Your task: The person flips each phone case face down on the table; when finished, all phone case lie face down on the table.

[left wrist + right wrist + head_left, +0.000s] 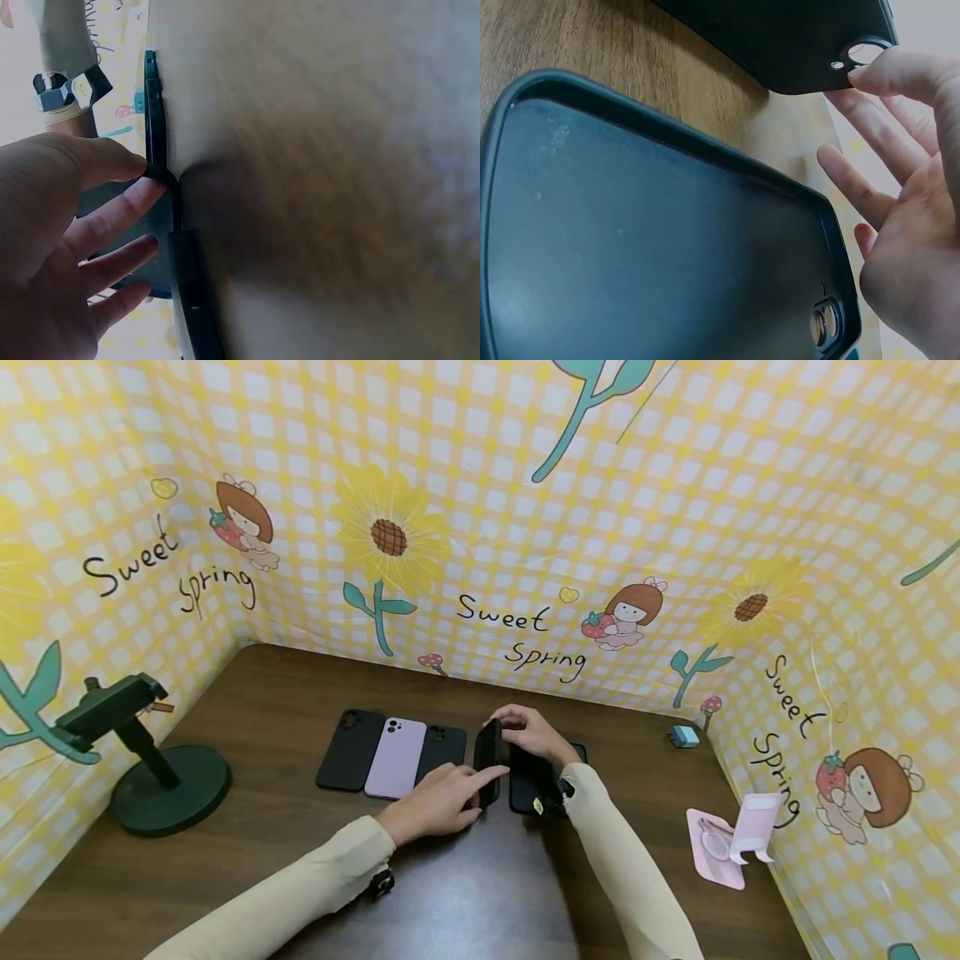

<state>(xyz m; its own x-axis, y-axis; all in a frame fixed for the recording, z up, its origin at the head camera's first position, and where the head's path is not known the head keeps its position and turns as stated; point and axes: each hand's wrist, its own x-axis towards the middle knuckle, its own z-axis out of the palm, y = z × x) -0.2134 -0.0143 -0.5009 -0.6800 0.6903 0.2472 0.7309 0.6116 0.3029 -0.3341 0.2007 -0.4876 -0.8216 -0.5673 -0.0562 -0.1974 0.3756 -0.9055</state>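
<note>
A black phone case point(488, 750) stands tilted on its edge, between my two hands. My left hand point(438, 800) pinches its near edge with thumb and index finger, the other fingers spread in the left wrist view. At the top end, my right hand point(529, 732) pinches the case by the camera hole point(865, 54); its thumb shows there in the right wrist view. Beside it lies another dark phone case point(645, 217) with its hollow side up, partly hidden by my right arm in the head view.
Left of my hands, a black case point(351, 750), a lilac case point(396, 758) and a dark case point(442, 745) lie in a row. A green stand point(171, 789) is at far left. At right are a pink folding stand point(716, 852) and a blue charger plug point(683, 737).
</note>
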